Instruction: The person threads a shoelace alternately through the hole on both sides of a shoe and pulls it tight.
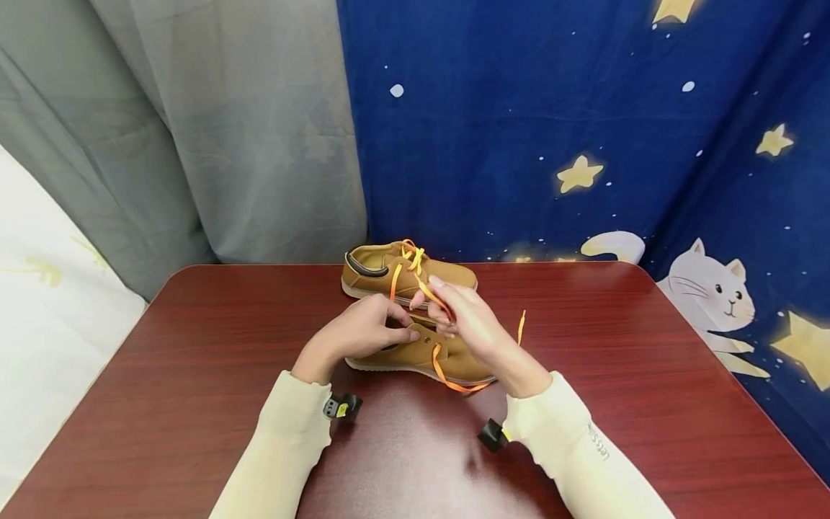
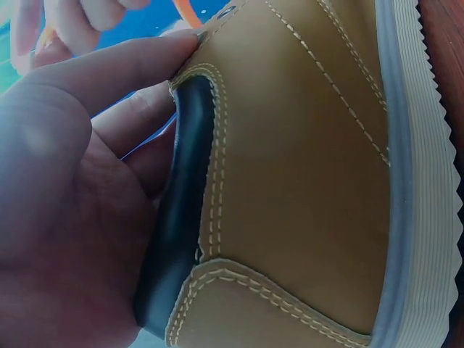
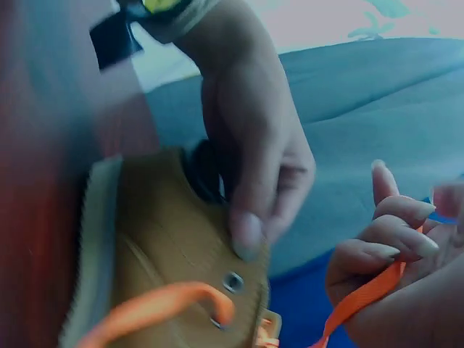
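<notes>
A tan low shoe (image 1: 395,358) with a pale sole lies lengthwise on the table, toe to the right. My left hand (image 1: 364,330) pinches the upper edge of its eyelet flap between thumb and fingers, beside the dark padded collar (image 2: 190,167). Above the shoe, my right hand (image 1: 478,324) holds an orange shoelace (image 3: 366,293), its fingers curled round it. One metal eyelet (image 3: 233,281) near my left thumb has no lace through it. From a neighbouring eyelet, another length of lace (image 1: 447,378) hangs down the shoe's near side.
Just behind stands a matching tan shoe (image 1: 457,274), its orange-yellow lace (image 1: 415,258) tied on top. A loose lace tip (image 1: 521,321) sticks up right of the near shoe. The reddish-brown table (image 1: 214,382) ends at grey and blue curtains (image 1: 467,144).
</notes>
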`<state>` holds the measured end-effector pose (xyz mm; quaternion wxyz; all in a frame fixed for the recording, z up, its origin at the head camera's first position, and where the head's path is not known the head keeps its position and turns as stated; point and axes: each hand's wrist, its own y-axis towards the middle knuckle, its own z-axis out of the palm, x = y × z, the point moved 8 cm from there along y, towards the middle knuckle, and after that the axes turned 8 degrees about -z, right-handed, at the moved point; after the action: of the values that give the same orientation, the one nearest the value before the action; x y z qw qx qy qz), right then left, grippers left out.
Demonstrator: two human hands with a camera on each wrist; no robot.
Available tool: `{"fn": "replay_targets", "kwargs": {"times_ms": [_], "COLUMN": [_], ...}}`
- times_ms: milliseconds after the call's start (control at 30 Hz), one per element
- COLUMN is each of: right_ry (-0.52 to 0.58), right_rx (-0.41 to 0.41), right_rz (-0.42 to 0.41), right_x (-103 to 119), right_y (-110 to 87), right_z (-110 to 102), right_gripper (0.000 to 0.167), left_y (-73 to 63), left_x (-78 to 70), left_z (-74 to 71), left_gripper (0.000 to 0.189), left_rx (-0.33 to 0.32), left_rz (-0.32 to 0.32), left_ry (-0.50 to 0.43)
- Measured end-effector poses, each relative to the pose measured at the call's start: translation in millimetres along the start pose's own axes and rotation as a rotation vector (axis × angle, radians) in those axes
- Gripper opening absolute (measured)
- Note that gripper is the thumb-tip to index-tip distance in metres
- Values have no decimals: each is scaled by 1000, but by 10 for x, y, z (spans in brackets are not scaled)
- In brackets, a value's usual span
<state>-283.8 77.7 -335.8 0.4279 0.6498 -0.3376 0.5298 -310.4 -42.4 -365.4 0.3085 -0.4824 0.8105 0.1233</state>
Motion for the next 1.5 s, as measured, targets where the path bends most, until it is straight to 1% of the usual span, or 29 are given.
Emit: {"fn": "replay_targets", "kwargs": {"times_ms": [33,100,233,300,367,467,533,600,667,767,867,933,1033,1100,1200,1267,1300,1367,1500], "right_ry": [38,70,17,2,-4,-39,-80,-88,-40,85,182,204,162,97,-92,-195,-238,-278,-294], "right_rx": [-5,-6,38,55,53,40,52,73,93,113,135,142,162,178,212,221,227,245,255], "right_rz": [22,42,26,19,25,39,53,93,158,248,288,296,274,226,94,29,10,3,73], "right_x": [-42,-102,-165,-175,-186,-197,-204,-232,-263,-310,-324,-335,-335,-320,-225,-169,-147,-132,-191], "right_y": [-19,-49,-76,-86,-96,-105,-109,-116,-130,-159,-180,-182,-174,-165,-161,-174,-185,-212,-265], "right_z": [14,36,59,61,45,7,-8,-11,5,40,78,86,83,68,25,-5,-15,-21,-27], "right_gripper": [39,35,27,27,28,26,27,29,33,37,42,43,40,36,33,36,36,36,35], "left_y": [6,18,34,35,30,19,14,13,13,12,9,10,20,20,25,23,24,29,30], "left_x": [-2,-11,-6,3,13,14,17,12,10,-2,-12,-7,7,22,24,15,11,9,21], "left_z": [7,18,24,18,9,-3,-8,-10,-10,-11,-13,-12,-2,-1,-3,-6,-7,-1,8], "left_gripper": [9,9,11,11,10,8,9,9,12,15,16,12,11,10,12,11,11,12,10], "left_rx": [-1,-6,-21,-28,-30,-25,-20,-16,-13,-11,-13,-15,-18,-20,-23,-20,-21,-19,-20], "left_rz": [1,9,6,-4,-15,-16,-23,-20,-19,-8,2,-2,-14,-25,-28,-27,-27,-31,-46], "left_ry": [3,15,18,16,12,13,17,22,24,18,16,14,13,9,4,-2,1,7,28]}}
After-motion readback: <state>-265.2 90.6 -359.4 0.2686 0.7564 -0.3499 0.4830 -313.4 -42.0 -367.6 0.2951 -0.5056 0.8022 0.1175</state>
